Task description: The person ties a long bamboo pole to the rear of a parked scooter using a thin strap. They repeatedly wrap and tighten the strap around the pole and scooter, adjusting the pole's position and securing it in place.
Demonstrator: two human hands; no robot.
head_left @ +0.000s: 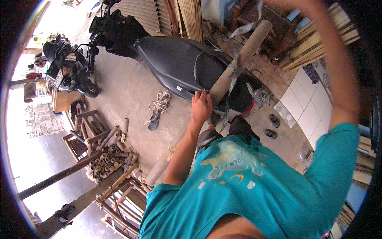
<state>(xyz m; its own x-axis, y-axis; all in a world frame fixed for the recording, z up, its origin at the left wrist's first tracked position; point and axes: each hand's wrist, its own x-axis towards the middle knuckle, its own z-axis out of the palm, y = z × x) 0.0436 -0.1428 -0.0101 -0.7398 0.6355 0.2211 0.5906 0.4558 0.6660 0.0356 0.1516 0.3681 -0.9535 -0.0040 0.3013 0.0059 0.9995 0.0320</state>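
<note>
A black scooter (pixel 175 63) fills twelve o'clock, its seat carrying a thick bamboo pole (pixel 238 59) strapped at one o'clock. The pole looks stiff, fairly heavy and smooth; its lower end is the natural hold. The left hand (pixel 201 106) at centre is closed on that end. The right hand is raised out of view, its grip impossible to tell.

Rough matt bamboo pole (pixel 238 59) lies across a smooth black vinyl seat (pixel 175 59).
</note>
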